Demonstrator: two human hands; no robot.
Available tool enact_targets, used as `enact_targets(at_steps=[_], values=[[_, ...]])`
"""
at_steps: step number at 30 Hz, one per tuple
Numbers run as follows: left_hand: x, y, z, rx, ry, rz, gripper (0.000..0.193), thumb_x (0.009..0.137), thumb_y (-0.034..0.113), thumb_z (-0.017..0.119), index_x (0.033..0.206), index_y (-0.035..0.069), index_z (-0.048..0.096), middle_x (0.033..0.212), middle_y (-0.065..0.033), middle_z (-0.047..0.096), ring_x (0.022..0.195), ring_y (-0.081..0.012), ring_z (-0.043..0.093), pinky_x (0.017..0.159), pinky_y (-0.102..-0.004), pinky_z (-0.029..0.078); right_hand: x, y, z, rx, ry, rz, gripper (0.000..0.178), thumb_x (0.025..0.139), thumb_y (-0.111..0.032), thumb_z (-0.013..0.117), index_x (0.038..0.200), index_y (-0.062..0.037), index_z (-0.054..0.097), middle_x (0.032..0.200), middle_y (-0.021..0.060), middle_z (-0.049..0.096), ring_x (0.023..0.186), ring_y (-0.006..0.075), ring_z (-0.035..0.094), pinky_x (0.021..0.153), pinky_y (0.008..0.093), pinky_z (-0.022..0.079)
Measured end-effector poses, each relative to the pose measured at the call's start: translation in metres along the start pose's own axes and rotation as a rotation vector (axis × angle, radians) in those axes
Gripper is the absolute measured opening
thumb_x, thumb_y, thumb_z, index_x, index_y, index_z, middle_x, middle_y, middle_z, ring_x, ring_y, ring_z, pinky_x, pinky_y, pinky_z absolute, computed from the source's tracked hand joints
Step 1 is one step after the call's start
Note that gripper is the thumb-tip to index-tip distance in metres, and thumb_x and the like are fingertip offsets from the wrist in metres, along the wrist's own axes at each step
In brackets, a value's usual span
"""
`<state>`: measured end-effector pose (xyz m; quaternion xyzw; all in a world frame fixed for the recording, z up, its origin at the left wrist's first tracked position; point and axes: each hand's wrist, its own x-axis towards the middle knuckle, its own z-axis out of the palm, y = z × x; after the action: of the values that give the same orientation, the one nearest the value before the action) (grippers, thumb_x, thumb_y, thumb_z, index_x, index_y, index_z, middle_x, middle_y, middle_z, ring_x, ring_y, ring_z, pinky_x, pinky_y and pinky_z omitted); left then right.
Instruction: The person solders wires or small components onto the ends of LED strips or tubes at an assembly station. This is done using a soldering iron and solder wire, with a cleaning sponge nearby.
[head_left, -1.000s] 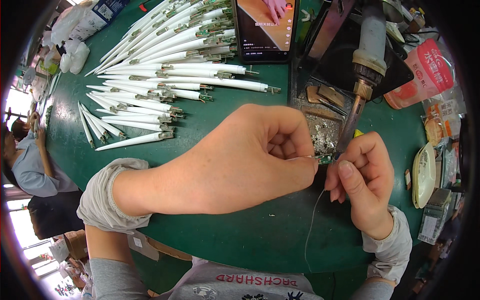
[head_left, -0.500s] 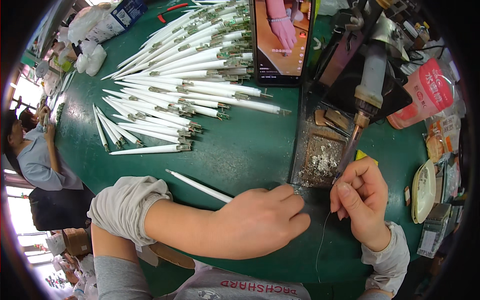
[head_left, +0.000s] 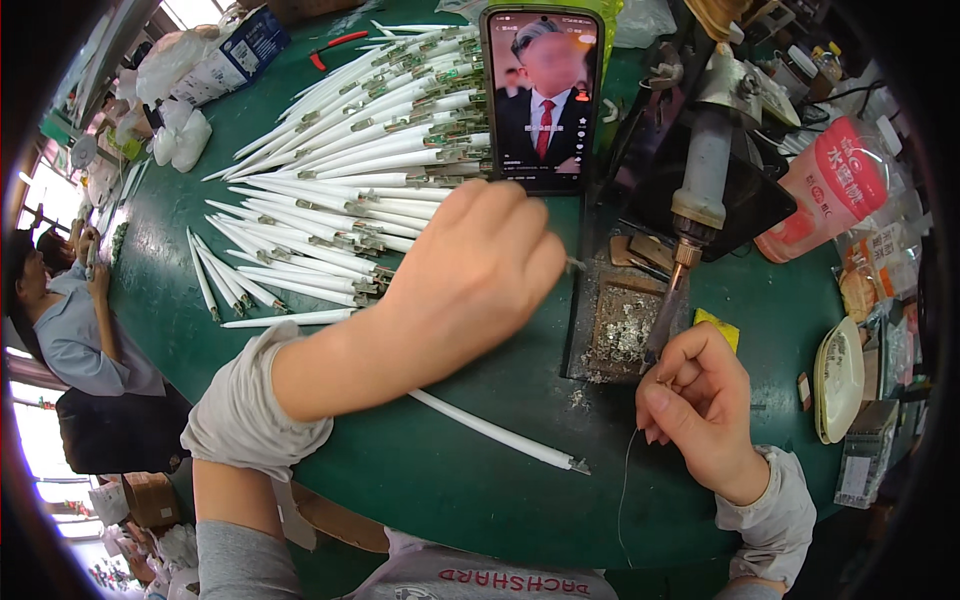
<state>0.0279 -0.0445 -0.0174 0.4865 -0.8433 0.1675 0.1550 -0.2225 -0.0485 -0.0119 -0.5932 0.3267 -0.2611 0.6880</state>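
My left hand (head_left: 480,270) is closed above the near right edge of a spread of white tapered sticks (head_left: 300,190) with small green circuit boards at their ends. A small metal end like theirs pokes out past its knuckles; the rest is hidden. One white stick (head_left: 490,428) lies alone on the table below my left wrist, its metal end to the right. My right hand (head_left: 705,410) pinches a thin solder wire (head_left: 625,490), which trails down toward me. Its fingertips are close beside the tip of a soldering iron (head_left: 690,230), clamped pointing down in a stand.
A tray of solder scraps (head_left: 625,325) sits under the iron, with a yellow sponge (head_left: 718,330) beside it. A phone (head_left: 540,110) stands upright behind. To the right are a pink pouch (head_left: 825,190) and a pale dish (head_left: 842,380). Another person (head_left: 80,320) sits at far left.
My left hand has moved up and away from me to the spread of sticks. The stick under it now lies loose, nearer to me. My right hand stays by the iron tip.
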Motion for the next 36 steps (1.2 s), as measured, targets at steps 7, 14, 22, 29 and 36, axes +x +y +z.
enact_targets(at_steps=[7, 14, 22, 29, 36], values=[[-0.008, 0.046, -0.029, -0.139, 0.141, 0.2, 0.021, 0.063, 0.011, 0.063, 0.081, 0.002, 0.056, 0.083, -0.0107, 0.056, 0.077, -0.0233, 0.058, 0.069, -0.0355, 0.052, 0.0, -0.007, 0.004, 0.058, 0.018, 0.04, 0.023, 0.084, 0.005, 0.059, 0.103, 0.0015, 0.047, 0.081, 0.0041, 0.057, 0.069, 0.0059, 0.056, 0.061, 0.0179, 0.044], [-0.014, 0.047, -0.04, -0.789, -0.115, -0.117, 0.016, 0.072, 0.003, 0.068, 0.087, 0.001, 0.061, 0.081, -0.0102, 0.057, 0.072, -0.0223, 0.059, 0.059, -0.0319, 0.048, -0.005, -0.001, 0.002, 0.059, -0.042, 0.001, 0.02, 0.081, 0.006, 0.063, 0.098, 0.0039, 0.054, 0.084, 0.0062, 0.061, 0.074, 0.0078, 0.061, 0.059, 0.0184, 0.049], [-0.006, 0.04, -0.036, -1.258, -0.332, -0.329, 0.014, 0.079, 0.006, 0.069, 0.092, 0.001, 0.065, 0.079, -0.0081, 0.059, 0.069, -0.0189, 0.058, 0.057, -0.0294, 0.044, -0.005, 0.0, 0.005, -0.009, -0.015, -0.021, 0.018, 0.08, 0.003, 0.066, 0.096, 0.0032, 0.057, 0.081, 0.0047, 0.061, 0.07, 0.0047, 0.059, 0.054, 0.0166, 0.047], [-0.007, 0.042, -0.034, -1.283, -0.328, -0.345, 0.012, 0.08, 0.006, 0.068, 0.09, 0.0, 0.064, 0.078, -0.0073, 0.059, 0.066, -0.0166, 0.056, 0.056, -0.0293, 0.043, -0.004, 0.007, 0.005, -0.069, 0.003, -0.079, 0.016, 0.08, 0.002, 0.067, 0.093, 0.0027, 0.058, 0.079, 0.003, 0.06, 0.068, 0.0031, 0.056, 0.054, 0.0163, 0.046], [-0.008, 0.044, -0.032, -1.294, -0.299, -0.333, 0.01, 0.079, 0.005, 0.068, 0.088, 0.0, 0.063, 0.077, -0.0068, 0.058, 0.065, -0.0159, 0.055, 0.055, -0.0291, 0.042, -0.003, 0.007, 0.006, -0.043, 0.013, -0.05, 0.015, 0.079, 0.001, 0.067, 0.092, 0.002, 0.058, 0.077, 0.0022, 0.06, 0.065, 0.0019, 0.055, 0.053, 0.0157, 0.045]])
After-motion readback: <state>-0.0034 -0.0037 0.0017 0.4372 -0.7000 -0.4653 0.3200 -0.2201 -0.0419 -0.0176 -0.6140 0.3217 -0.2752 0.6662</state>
